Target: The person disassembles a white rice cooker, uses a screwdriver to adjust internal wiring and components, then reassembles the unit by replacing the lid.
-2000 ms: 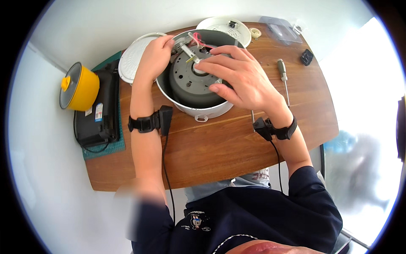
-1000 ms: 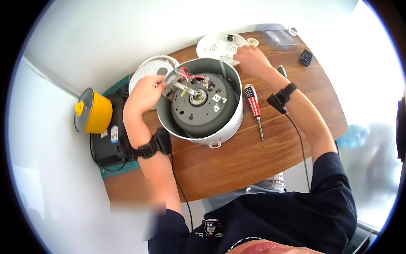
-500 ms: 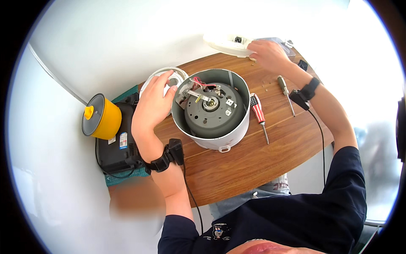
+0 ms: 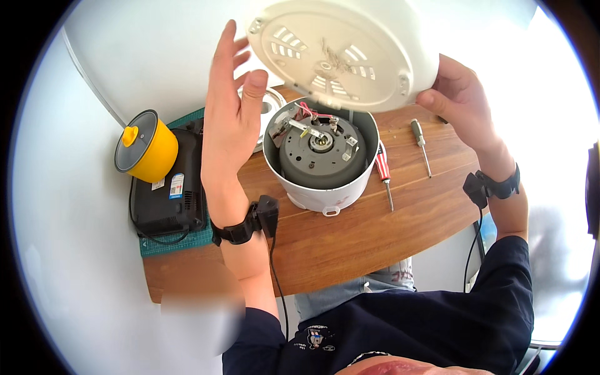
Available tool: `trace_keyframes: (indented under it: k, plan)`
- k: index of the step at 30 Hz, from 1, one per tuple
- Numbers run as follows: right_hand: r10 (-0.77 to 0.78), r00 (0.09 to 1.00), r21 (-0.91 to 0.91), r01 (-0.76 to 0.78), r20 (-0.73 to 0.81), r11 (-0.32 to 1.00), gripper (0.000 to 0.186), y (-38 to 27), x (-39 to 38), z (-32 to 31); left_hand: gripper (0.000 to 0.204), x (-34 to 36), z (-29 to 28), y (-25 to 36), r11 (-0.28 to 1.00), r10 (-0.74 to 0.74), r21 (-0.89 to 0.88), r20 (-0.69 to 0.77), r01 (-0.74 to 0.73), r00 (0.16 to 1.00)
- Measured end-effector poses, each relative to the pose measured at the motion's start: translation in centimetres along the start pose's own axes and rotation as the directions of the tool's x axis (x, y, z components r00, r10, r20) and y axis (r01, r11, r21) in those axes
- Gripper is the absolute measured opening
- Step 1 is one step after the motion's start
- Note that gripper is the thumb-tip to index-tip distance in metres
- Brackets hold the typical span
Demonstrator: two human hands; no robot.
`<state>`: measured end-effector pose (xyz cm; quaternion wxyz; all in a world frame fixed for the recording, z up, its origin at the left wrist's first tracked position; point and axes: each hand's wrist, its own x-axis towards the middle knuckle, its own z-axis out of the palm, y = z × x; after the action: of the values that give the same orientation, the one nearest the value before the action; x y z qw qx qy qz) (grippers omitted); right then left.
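Note:
A round cream plastic base cover point(image 4: 390, 81) with vent slots is tilted up above the table. My right hand point(image 4: 465, 103) grips its right edge, thumb on the near side. My left hand point(image 4: 231, 112) is raised by the cover's left edge, fingers stretched out and apart from the thumb; it does not hold the cover. Below stands a round white housing point(image 4: 322, 199), apparently a rice cooker body turned bottom up. Inside it are a grey metal dome point(image 4: 299, 161), a metal bracket and red wires point(image 4: 306, 109). The cover hides part of its far rim.
On the wooden table point(image 4: 350, 240), right of the housing, lie a screwdriver with a red, white and blue handle point(image 4: 383, 165) and a grey-handled screwdriver point(image 4: 418, 134). A white ring point(image 4: 272, 103) sits behind my left hand. A yellow pot point(image 4: 156, 153) rests on a black appliance point(image 4: 159, 215) over a green mat point(image 4: 150, 247).
My right hand has lifted the cover off the far side of the table and brought it nearer, over the housing. My left hand has risen toward the cover's left edge.

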<state>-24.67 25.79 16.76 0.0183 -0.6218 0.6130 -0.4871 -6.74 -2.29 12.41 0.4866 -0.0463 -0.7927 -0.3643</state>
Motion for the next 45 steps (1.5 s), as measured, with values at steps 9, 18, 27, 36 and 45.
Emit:
trace_keyframes:
  k: [9,18,27,36,45]
  plan:
    - [0.332,0.941,0.562,-0.307,0.060,0.768,0.052,0.9,-0.2,3.1,0.049,-0.2,-0.6,-0.9,0.991,-0.027,0.129,-0.102,0.040,0.994]
    - [0.471,0.877,0.575,-0.340,-0.092,0.744,0.048,2.0,0.6,4.3,0.053,-0.2,-0.5,1.0,0.934,-0.295,-0.210,-0.002,0.288,0.955]
    - [0.535,0.844,0.524,-0.443,-0.028,0.727,0.046,2.8,0.3,4.7,0.045,0.1,0.2,-1.7,0.888,-0.425,-0.198,-0.014,0.414,0.905]
    - [0.723,0.679,0.675,-0.476,-0.125,0.564,0.037,-0.3,3.6,6.0,0.044,0.1,-1.5,-4.0,0.753,-0.550,-0.203,0.329,0.626,0.768]
    - [0.521,0.839,0.356,-0.443,-0.160,0.823,0.034,2.5,5.0,3.9,0.039,0.2,-0.6,-1.7,0.702,-0.505,-0.421,0.275,0.575,0.818]
